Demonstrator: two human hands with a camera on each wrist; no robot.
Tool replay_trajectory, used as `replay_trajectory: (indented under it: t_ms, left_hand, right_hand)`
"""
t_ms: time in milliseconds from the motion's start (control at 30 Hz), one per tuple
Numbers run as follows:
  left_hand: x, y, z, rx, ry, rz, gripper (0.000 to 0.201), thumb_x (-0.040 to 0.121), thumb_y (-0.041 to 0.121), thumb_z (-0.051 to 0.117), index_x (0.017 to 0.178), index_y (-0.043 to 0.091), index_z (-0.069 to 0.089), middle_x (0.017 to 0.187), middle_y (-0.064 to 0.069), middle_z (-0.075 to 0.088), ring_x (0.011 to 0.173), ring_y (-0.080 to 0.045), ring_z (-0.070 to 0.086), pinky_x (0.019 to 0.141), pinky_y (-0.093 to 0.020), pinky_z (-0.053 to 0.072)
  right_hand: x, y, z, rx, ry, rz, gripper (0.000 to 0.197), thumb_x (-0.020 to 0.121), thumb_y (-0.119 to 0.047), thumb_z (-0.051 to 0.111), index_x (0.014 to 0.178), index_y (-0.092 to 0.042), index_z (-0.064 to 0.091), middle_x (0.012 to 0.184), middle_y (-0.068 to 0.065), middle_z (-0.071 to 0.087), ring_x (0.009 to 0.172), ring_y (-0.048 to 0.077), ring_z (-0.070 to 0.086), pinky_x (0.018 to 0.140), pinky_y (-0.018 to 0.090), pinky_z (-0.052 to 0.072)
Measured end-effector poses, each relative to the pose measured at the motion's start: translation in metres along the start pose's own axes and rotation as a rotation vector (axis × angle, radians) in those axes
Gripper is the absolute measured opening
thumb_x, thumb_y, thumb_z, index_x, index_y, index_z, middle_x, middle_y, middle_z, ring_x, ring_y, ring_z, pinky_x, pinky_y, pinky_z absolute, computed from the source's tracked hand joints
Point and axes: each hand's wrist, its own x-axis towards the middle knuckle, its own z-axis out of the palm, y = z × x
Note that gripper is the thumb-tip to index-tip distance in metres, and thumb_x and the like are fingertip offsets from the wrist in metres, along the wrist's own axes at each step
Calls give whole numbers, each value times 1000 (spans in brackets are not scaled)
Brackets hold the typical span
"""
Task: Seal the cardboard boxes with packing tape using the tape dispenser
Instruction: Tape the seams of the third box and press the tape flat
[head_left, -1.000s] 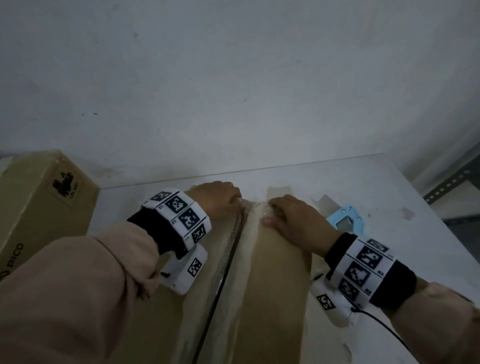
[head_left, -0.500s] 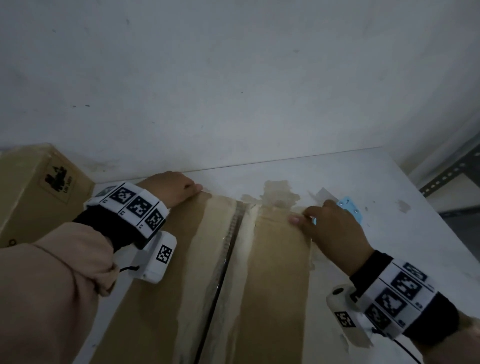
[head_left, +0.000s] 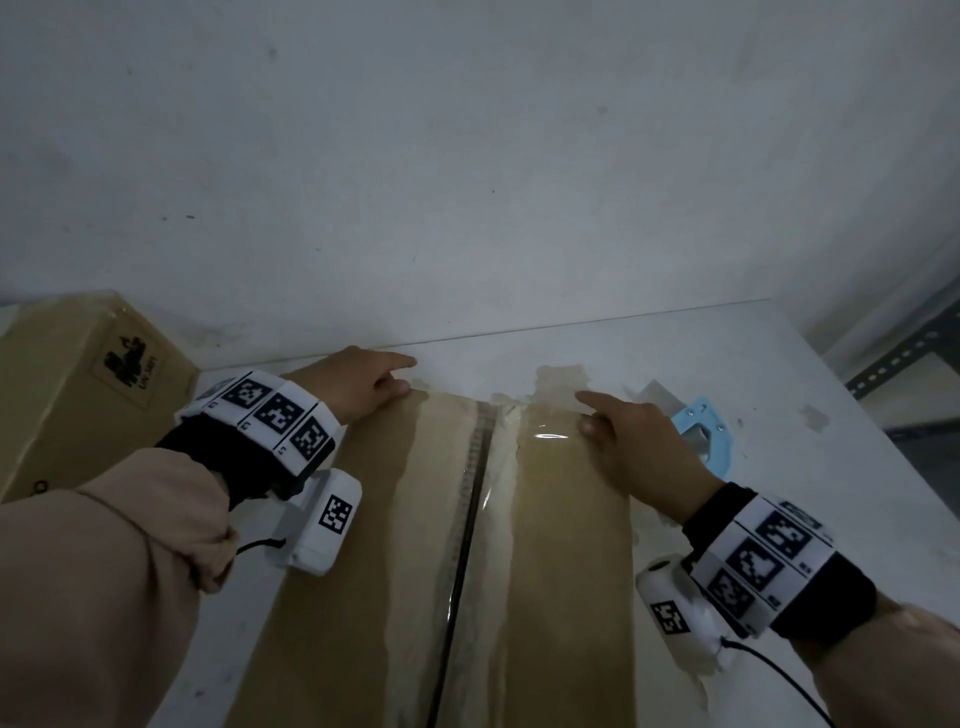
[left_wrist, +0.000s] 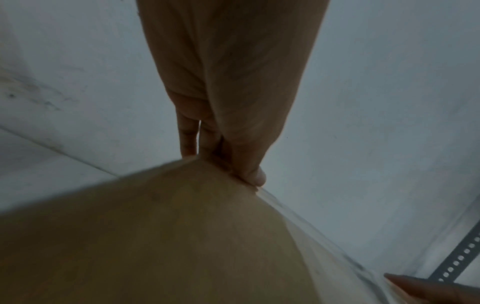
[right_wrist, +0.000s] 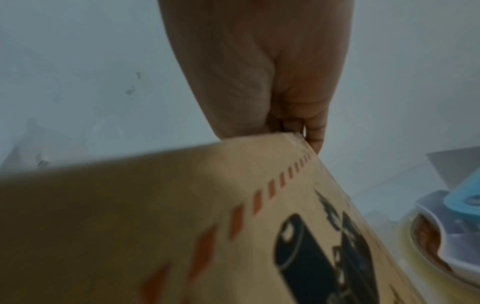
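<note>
A brown cardboard box (head_left: 571, 571) lies in front of me with clear tape (head_left: 483, 493) along its centre seam. My left hand (head_left: 363, 389) rests on the far left corner: thumb on the top edge, forefinger pointing right, the other fingers down behind the edge (left_wrist: 226, 123). My right hand (head_left: 634, 441) lies on the far right part of the top, forefinger stretched out, thumb pressing glossy tape. The right wrist view shows its fingers (right_wrist: 314, 131) reaching down past the box corner (right_wrist: 130, 216). The light blue tape dispenser (head_left: 706, 431) lies on the table behind my right hand, untouched.
A second cardboard box (head_left: 78, 389) stands at the left against the white wall. The white table (head_left: 805, 467) extends to the right of the box, with old tape scraps on it. A grey perforated metal shelf post (head_left: 909, 358) stands beyond the table's right edge.
Both hands slid apart along the far edge, from the seam out toward the corners. The forefingers now point out straight.
</note>
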Motion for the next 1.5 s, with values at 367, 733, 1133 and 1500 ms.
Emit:
replay_trajectory:
  t_ms: [367, 733, 1133, 1500]
  left_hand:
    - [-3, 1, 3, -70, 7, 110, 37, 99, 20, 37, 134, 22, 47, 143, -2, 45, 131, -18, 41, 106, -25, 28]
    - [-9, 13, 12, 80, -99, 139, 44, 100, 22, 32, 144, 25, 29, 151, -2, 33, 138, -19, 30, 111, -29, 22]
    - [-5, 34, 16, 439, -272, 152, 55, 100, 37, 19, 146, 30, -11, 155, 8, -19, 145, -19, -13, 116, -50, 3]
    - [-43, 39, 45, 652, -220, 198, 62, 91, 52, 0, 145, 25, -16, 155, 2, -23, 144, -22, -14, 112, -52, 15]
  right_hand:
    - [1, 6, 0, 152, -34, -183, 35, 95, -8, 43, 130, -7, 49, 132, 12, 54, 122, 25, 49, 95, 13, 26]
    - [3, -4, 21, -192, -135, -362, 89, 81, -68, -4, 142, -12, 31, 149, 7, 33, 136, 24, 31, 109, 38, 19]
    - [15, -16, 17, -377, -253, -449, 85, 63, -71, -26, 138, -35, -16, 143, -21, -17, 132, 1, -19, 110, 37, -16]
    - [-13, -17, 32, -430, -194, -485, 73, 92, -53, -4, 138, -18, 40, 145, 0, 39, 136, 22, 30, 106, 39, 4]
